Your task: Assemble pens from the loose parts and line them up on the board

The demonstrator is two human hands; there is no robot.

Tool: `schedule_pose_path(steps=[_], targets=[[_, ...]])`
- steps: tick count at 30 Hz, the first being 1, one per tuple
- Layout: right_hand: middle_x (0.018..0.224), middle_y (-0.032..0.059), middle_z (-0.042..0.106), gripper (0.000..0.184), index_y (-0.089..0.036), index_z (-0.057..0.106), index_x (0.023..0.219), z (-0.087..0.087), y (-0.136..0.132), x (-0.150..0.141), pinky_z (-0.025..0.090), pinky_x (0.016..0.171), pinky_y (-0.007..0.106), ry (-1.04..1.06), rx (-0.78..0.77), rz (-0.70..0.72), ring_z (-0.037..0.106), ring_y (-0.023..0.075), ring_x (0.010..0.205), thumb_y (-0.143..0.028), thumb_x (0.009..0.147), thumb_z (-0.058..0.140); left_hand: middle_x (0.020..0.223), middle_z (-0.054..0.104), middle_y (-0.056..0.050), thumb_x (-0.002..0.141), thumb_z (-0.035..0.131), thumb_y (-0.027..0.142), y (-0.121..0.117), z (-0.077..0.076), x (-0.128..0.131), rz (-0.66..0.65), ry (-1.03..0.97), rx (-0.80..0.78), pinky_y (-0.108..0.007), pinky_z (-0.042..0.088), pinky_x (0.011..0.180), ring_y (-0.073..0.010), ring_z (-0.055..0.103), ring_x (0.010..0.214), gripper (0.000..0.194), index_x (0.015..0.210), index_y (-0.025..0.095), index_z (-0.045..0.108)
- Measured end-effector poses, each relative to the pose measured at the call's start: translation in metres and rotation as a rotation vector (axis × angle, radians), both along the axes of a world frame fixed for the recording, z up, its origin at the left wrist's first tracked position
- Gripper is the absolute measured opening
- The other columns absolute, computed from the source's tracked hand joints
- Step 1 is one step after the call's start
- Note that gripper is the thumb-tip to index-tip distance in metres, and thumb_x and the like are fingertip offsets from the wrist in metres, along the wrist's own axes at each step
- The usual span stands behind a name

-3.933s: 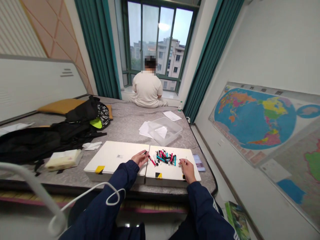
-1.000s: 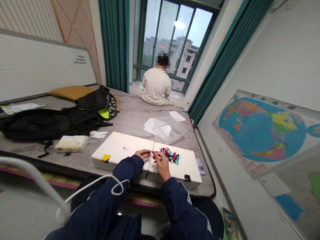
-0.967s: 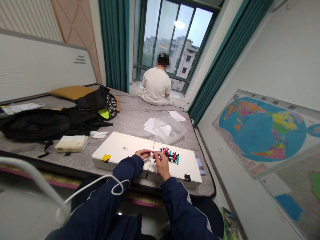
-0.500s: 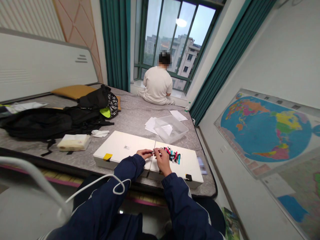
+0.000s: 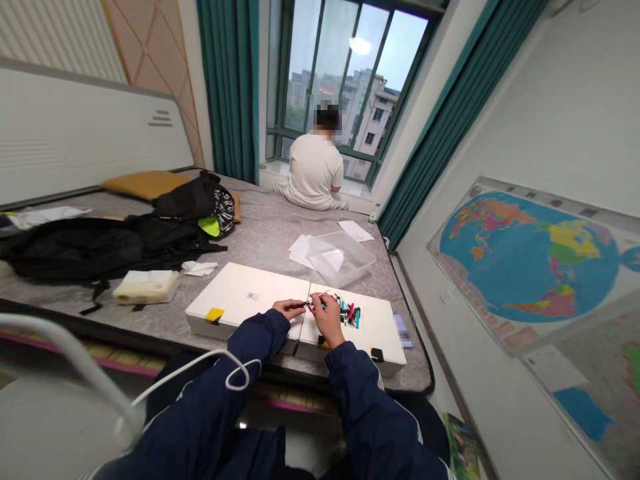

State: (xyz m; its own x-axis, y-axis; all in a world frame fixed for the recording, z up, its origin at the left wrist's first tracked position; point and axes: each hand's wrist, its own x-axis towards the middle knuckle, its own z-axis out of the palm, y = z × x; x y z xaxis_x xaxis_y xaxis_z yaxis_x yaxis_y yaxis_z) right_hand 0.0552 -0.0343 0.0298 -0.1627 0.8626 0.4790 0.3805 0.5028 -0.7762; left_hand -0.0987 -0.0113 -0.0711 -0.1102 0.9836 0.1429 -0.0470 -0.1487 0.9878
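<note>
My left hand [image 5: 289, 309] is closed in a pinch above the white boxes, with a small dark piece [image 5: 303, 305] at its fingertips. Close beside it, my right hand [image 5: 328, 318] has its fingers bent together; what they hold is too small to make out. Several small stick-like pieces in red, teal and black [image 5: 351, 313] lie in a loose pile on the right white box [image 5: 377, 325], just right of my right hand and partly hidden by it. The left white box [image 5: 235, 287] stands against it, under my left hand.
Beyond the boxes are a clear plastic tub [image 5: 350, 263] and white papers [image 5: 300, 249]. A tissue pack [image 5: 146, 287] and black backpack [image 5: 110, 243] lie left on the bed. A person [image 5: 316, 170] sits by the window, back turned. A white cable [image 5: 200, 357] crosses my left sleeve.
My right hand has shifted slightly down and right, so the fingertips of both hands are a little farther apart. The pile and boxes stay in place.
</note>
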Motion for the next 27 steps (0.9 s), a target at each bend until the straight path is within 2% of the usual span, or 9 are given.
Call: schedule_pose_path(steps=[5, 8, 11, 13, 15, 18, 22, 27], targets=[[0.077, 0.0052, 0.065, 0.034, -0.016, 0.065, 0.074, -0.009, 0.002, -0.002, 0.043, 0.069, 0.026, -0.021, -0.013, 0.011, 0.057, 0.0149, 0.073, -0.037, 0.09, 0.045, 0.084, 0.072, -0.011, 0.052, 0.081, 0.039, 0.001, -0.005, 0.001, -0.011, -0.014, 0.014, -0.04, 0.05, 0.085, -0.0244, 0.066, 0.082, 0.04, 0.083, 0.014, 0.074], [0.083, 0.0067, 0.066, 0.03, -0.016, 0.066, 0.074, -0.014, 0.004, -0.003, 0.044, 0.069, 0.026, -0.03, -0.028, 0.043, 0.058, 0.0155, 0.075, -0.036, 0.088, 0.048, 0.085, 0.072, -0.012, 0.051, 0.081, 0.041, 0.0, -0.004, 0.002, -0.019, -0.048, 0.002, -0.041, 0.049, 0.087, -0.0248, 0.066, 0.084, 0.043, 0.084, 0.013, 0.074], [0.088, 0.0065, 0.067, 0.025, -0.016, 0.068, 0.087, -0.019, 0.004, -0.003, 0.045, 0.065, 0.026, -0.032, -0.077, 0.049, 0.057, 0.0144, 0.069, -0.038, 0.083, 0.056, 0.084, 0.073, -0.011, 0.051, 0.08, 0.044, -0.001, -0.001, 0.002, -0.029, -0.064, -0.006, -0.041, 0.048, 0.088, -0.0245, 0.066, 0.084, 0.043, 0.082, 0.014, 0.074], [0.084, 0.0054, 0.066, 0.03, -0.016, 0.066, 0.098, -0.021, 0.003, -0.002, 0.045, 0.063, 0.026, -0.003, -0.103, 0.021, 0.056, 0.014, 0.065, -0.039, 0.08, 0.059, 0.084, 0.073, -0.011, 0.05, 0.081, 0.045, -0.001, -0.001, 0.002, -0.008, -0.069, -0.023, -0.041, 0.048, 0.088, -0.025, 0.066, 0.085, 0.045, 0.081, 0.014, 0.074], [0.083, 0.0055, 0.066, 0.032, -0.015, 0.065, 0.101, -0.02, 0.003, -0.002, 0.045, 0.064, 0.026, 0.047, -0.096, -0.008, 0.057, 0.0148, 0.068, -0.039, 0.08, 0.059, 0.086, 0.073, -0.011, 0.048, 0.082, 0.045, -0.001, -0.001, 0.002, 0.003, -0.072, -0.042, -0.042, 0.048, 0.089, -0.0259, 0.066, 0.086, 0.048, 0.083, 0.013, 0.074], [0.089, 0.0067, 0.066, 0.027, -0.016, 0.067, 0.093, -0.016, 0.003, -0.002, 0.046, 0.069, 0.027, 0.096, -0.056, -0.019, 0.058, 0.0155, 0.074, -0.037, 0.083, 0.054, 0.087, 0.072, -0.012, 0.049, 0.082, 0.044, 0.0, -0.002, 0.002, -0.017, -0.07, -0.05, -0.043, 0.049, 0.088, -0.026, 0.066, 0.086, 0.047, 0.084, 0.013, 0.074], [0.082, 0.0059, 0.065, 0.025, -0.016, 0.067, 0.084, -0.012, 0.005, -0.002, 0.045, 0.07, 0.027, 0.073, -0.035, -0.023, 0.057, 0.016, 0.075, -0.036, 0.085, 0.051, 0.083, 0.072, -0.01, 0.05, 0.082, 0.04, -0.001, -0.001, 0.002, -0.015, -0.035, -0.033, -0.041, 0.05, 0.088, -0.0253, 0.066, 0.084, 0.042, 0.082, 0.014, 0.075], [0.076, 0.0048, 0.065, 0.023, -0.016, 0.066, 0.078, -0.02, 0.007, -0.006, 0.044, 0.068, 0.026, 0.043, -0.048, -0.054, 0.057, 0.0157, 0.072, -0.034, 0.084, 0.052, 0.082, 0.072, -0.011, 0.052, 0.081, 0.039, 0.0, -0.006, 0.0, -0.025, 0.001, -0.026, -0.041, 0.051, 0.086, -0.025, 0.066, 0.081, 0.041, 0.082, 0.013, 0.075]])
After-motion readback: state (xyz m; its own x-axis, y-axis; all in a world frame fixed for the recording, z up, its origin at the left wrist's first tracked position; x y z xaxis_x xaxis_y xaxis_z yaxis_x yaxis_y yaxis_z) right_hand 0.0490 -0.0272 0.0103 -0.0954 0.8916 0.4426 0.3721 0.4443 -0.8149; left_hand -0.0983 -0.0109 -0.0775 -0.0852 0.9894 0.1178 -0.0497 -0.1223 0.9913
